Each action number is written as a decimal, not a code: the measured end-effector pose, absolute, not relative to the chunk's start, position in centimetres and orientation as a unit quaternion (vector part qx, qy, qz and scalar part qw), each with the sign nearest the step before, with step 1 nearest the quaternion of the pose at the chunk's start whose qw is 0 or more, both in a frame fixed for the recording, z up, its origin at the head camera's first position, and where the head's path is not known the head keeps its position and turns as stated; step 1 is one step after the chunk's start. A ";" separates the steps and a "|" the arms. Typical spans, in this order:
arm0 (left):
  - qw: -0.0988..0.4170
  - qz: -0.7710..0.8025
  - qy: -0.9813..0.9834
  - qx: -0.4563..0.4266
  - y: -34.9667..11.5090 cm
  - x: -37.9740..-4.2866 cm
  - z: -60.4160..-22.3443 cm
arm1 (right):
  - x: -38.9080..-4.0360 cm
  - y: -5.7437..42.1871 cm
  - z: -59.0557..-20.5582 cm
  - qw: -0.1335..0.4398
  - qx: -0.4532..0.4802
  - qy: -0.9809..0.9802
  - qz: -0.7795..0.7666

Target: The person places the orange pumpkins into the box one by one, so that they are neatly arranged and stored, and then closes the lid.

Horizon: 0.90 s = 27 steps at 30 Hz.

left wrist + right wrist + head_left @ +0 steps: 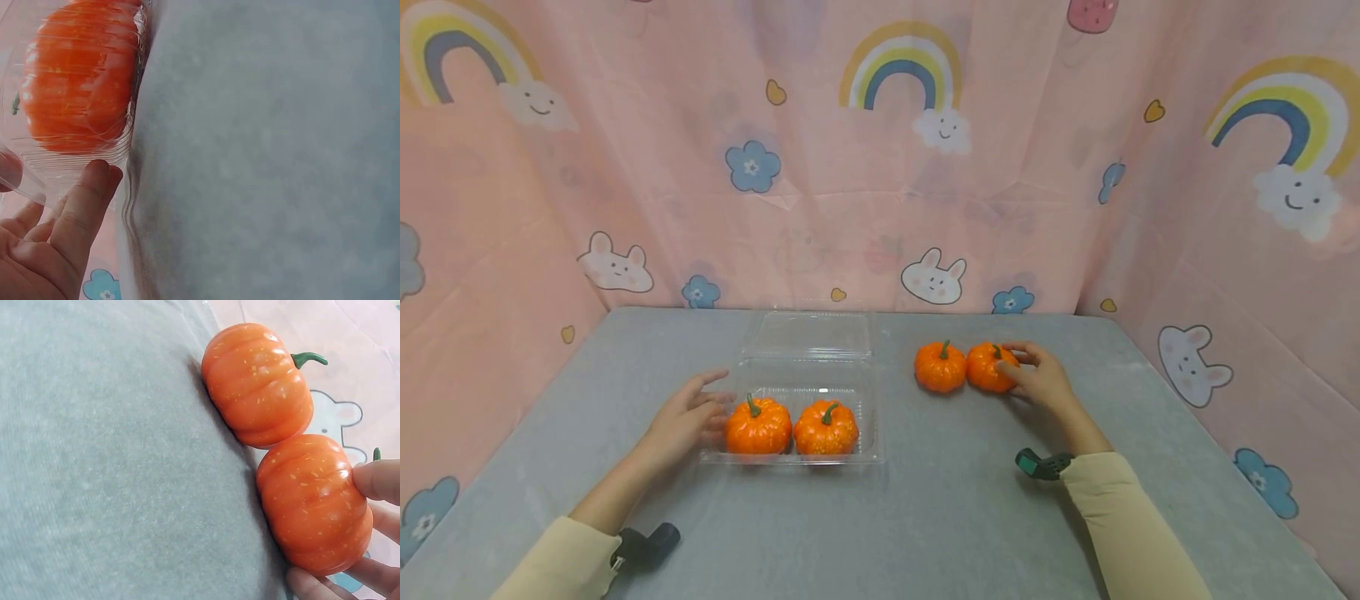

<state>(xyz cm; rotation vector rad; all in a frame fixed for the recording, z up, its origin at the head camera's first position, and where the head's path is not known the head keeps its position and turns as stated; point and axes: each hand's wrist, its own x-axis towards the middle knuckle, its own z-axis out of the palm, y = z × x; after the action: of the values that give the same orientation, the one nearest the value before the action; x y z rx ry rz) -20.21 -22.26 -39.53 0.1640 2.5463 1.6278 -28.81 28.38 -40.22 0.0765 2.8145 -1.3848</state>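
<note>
Head view: right hand point(1045, 382) grips a probably light pumpkin point(983, 368) by its easy sides, near the bench's point(940, 517) back edge; left hand point(679, 423) loose.

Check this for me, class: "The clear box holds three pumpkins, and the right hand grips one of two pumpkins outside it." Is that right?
Not quite: the clear box holds two pumpkins, not three, as the head view shows. The right hand does grip one of two pumpkins outside it.
</note>
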 end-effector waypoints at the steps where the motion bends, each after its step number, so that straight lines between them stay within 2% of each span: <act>1: 0.057 0.537 0.840 0.055 -22.3 -20.2 -39.5 | -28.8 28.4 -40.2 0.003 0.027 0.896 -0.442; 27: 0.064 0.541 0.837 0.049 -22.2 -20.2 -39.3 | -28.4 28.2 -38.0 -0.024 0.043 0.886 -0.462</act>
<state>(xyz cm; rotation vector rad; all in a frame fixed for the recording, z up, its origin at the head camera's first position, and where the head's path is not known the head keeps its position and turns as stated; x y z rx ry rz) -20.25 -22.19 -39.28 0.1469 2.5289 1.6334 -28.42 28.21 -37.99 0.1365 2.8252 -1.4731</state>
